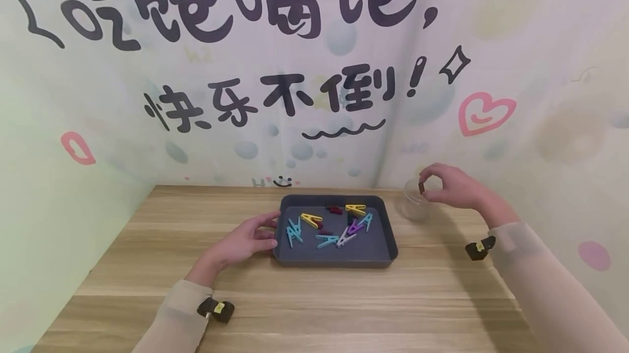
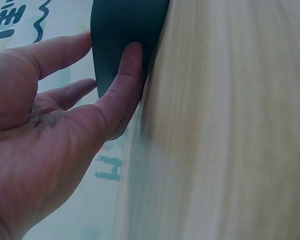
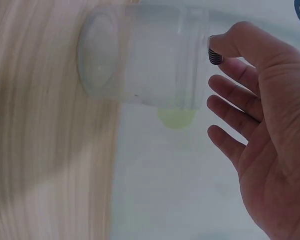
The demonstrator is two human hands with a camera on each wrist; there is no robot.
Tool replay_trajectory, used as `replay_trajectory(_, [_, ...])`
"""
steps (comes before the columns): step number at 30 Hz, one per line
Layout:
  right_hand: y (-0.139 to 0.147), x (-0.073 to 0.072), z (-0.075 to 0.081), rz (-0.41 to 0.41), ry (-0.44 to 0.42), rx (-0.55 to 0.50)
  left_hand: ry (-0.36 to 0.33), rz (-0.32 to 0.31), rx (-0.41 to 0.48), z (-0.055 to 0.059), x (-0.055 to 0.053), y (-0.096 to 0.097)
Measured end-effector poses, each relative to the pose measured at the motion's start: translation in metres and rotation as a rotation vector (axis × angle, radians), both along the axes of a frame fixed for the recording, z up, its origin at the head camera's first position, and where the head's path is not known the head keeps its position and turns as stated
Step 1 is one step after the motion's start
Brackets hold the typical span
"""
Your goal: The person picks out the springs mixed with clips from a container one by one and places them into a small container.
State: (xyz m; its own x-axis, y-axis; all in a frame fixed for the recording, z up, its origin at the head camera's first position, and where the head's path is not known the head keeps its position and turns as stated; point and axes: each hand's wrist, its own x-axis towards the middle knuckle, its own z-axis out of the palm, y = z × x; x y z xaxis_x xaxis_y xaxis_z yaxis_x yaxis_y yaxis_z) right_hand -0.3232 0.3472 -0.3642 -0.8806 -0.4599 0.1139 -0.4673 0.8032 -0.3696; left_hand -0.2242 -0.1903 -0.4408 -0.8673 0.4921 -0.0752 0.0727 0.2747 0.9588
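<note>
My right hand [image 1: 454,186] pinches a small dark ribbed piece [image 3: 215,57] between thumb and index finger, right at the mouth of a clear jar [image 3: 150,60]. In the right wrist view the other fingers stand apart from the piece. The jar stands upright on the table, and nothing shows inside it. At the left end of a dark grey tray [image 1: 334,262], my left hand [image 1: 244,241] touches the outer wall with loosely extended fingers. Several clothespins lie in the tray, among them a yellow clothespin [image 1: 312,220] and a purple clothespin [image 1: 355,227], with small dark red ribbed pieces [image 1: 336,210] between them.
The wooden table [image 1: 304,309] ends at a printed wall covering [image 1: 295,162] just behind the tray and jar. Another wall closes in on the right, near my forearm. A black strap device [image 1: 216,309] sits at each wrist.
</note>
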Motion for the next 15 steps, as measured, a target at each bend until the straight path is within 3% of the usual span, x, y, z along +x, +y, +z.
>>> replay_trajectory(15, [0.003,-0.003,-0.013,-0.054,-0.012,-0.047,-0.006,0.017,-0.019,-0.003,-0.001,0.000])
